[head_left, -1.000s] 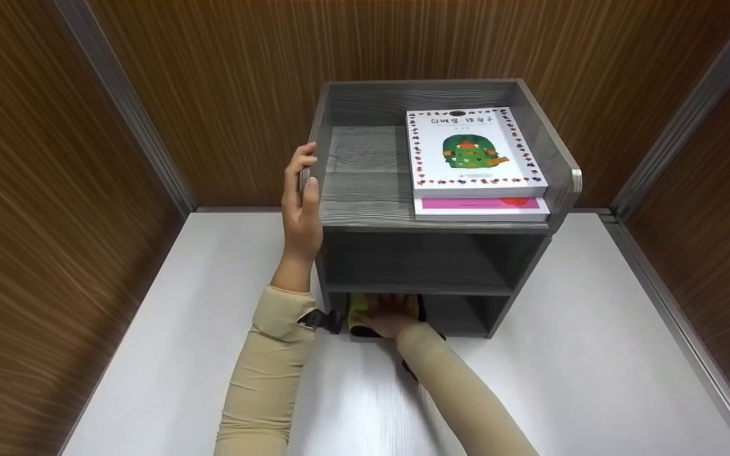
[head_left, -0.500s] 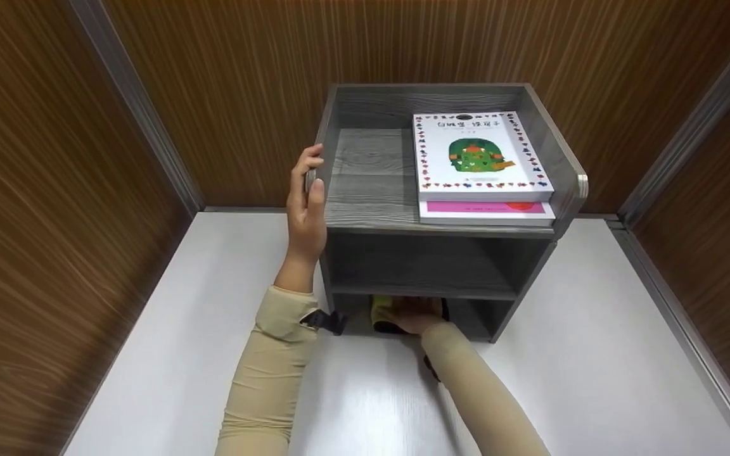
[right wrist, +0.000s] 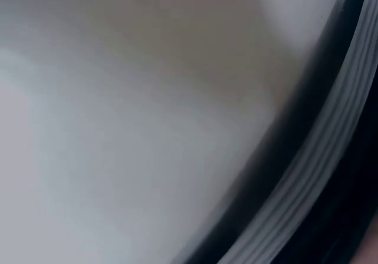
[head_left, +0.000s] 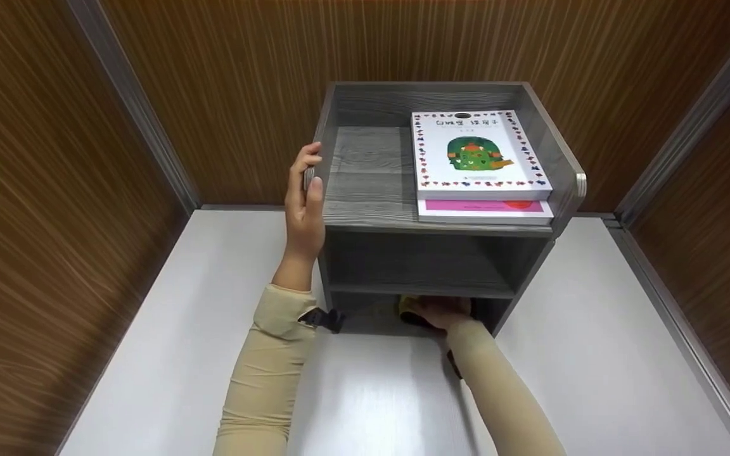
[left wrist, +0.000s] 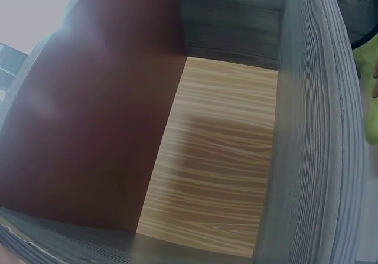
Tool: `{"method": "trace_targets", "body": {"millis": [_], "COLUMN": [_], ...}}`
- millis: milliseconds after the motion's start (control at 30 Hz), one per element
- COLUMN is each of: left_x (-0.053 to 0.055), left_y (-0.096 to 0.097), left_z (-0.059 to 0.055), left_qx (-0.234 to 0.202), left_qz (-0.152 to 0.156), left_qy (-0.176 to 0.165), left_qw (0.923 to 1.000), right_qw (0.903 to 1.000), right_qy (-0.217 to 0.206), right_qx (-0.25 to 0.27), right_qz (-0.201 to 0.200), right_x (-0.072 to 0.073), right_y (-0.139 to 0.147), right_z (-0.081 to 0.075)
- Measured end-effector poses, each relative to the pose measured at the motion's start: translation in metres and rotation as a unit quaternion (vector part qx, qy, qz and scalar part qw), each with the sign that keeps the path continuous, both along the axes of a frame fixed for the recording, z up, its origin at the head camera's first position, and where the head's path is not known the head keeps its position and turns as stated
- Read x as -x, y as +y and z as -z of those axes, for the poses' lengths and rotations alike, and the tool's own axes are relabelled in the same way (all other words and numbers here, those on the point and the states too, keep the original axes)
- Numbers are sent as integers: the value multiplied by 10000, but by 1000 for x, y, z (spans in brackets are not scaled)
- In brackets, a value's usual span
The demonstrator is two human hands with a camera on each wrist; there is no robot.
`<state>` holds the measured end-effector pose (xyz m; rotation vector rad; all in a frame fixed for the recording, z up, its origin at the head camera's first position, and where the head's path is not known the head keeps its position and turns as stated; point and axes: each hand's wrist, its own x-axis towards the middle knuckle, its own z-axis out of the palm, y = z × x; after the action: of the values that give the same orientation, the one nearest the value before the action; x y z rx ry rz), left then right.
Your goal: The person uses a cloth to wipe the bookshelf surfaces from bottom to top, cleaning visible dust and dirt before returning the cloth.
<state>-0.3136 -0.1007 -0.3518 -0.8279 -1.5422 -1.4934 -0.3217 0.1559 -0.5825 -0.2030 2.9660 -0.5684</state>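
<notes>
A grey wood-grain shelf unit (head_left: 371, 228) stands on the white tabletop. My left hand (head_left: 303, 212) grips the front end of its upper left side panel, thumb and fingers on either side. In the bottom compartment, my right hand (head_left: 444, 310) lies over a yellow-green cloth (head_left: 407, 307) with black edging, its fingers partly hidden under the middle board. The left wrist view shows a strip of the same cloth (left wrist: 371, 110) at its right edge, with fingertips on it. The right wrist view is blurred: a pale surface and a dark band with grey ridges.
Two books, the upper one a white picture book (head_left: 476, 155), lie stacked on the right of the top shelf. A middle shelf board (head_left: 422, 291) hangs low over the right hand. Brown wood-grain walls (head_left: 416, 38) enclose the back and sides of the white tabletop (head_left: 365, 392).
My right hand has slid the cloth rightward along the bottom compartment, uncovering more of its left floor. My left hand has stayed on the side panel. The view has shifted slightly.
</notes>
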Motion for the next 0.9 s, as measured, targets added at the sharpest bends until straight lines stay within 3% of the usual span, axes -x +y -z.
{"method": "trace_targets", "body": {"millis": [233,467,567,800,900], "left_x": [-1,-24,-27,-6,-2], "left_y": [2,6,6,2,1], "left_z": [-3,-20,-22,-5,-3], "left_qx": [-25,-14,38,-42,-115], "left_qz": [12,-50,-50,-70,-38], "left_qy": [26,-106,-164,-119,-25], "left_qw": [10000,9999,9998,9999,9999], "right_qw": [9993,9967,9961,9974,9972], "right_qy": [-54,-387,-560,-404,-424], "right_qx": [55,374,315,34,-244], "right_qz": [361,602,600,599,571], "right_x": [0,-3,-3,-8,-12], "right_y": [5,14,15,8,0], "right_z": [-2,-6,-6,-9,-12]}}
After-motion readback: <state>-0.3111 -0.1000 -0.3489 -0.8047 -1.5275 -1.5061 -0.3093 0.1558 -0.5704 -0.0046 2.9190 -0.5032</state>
